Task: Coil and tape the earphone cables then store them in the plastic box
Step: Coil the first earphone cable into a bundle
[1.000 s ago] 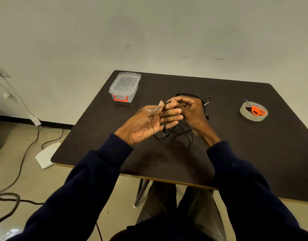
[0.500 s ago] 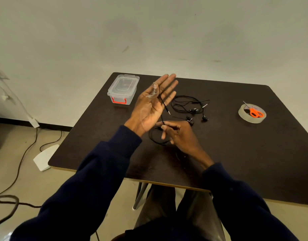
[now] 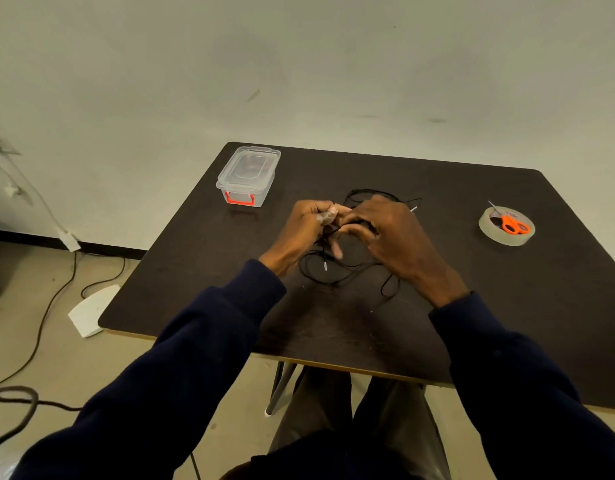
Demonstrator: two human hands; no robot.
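Black earphone cables (image 3: 337,271) lie in loose loops on the dark table (image 3: 507,306), with a silver jack plug hanging below my hands. My left hand (image 3: 304,228) is curled round the cable, a small piece of clear tape stuck to its thumb. My right hand (image 3: 385,233) meets it from the right and pinches the cable with its fingertips. More cable shows behind my right hand. The clear plastic box (image 3: 249,174), lid closed with an orange latch, stands at the table's far left.
A roll of clear tape (image 3: 506,226) with orange-handled scissors (image 3: 512,224) resting on it sits at the right of the table. Cords and a white plate lie on the floor to the left. My knees are under the table's near edge.
My left hand, held up flat and open half a second ago, has come down and curled onto the cable. My right hand has moved up from the table to meet it.
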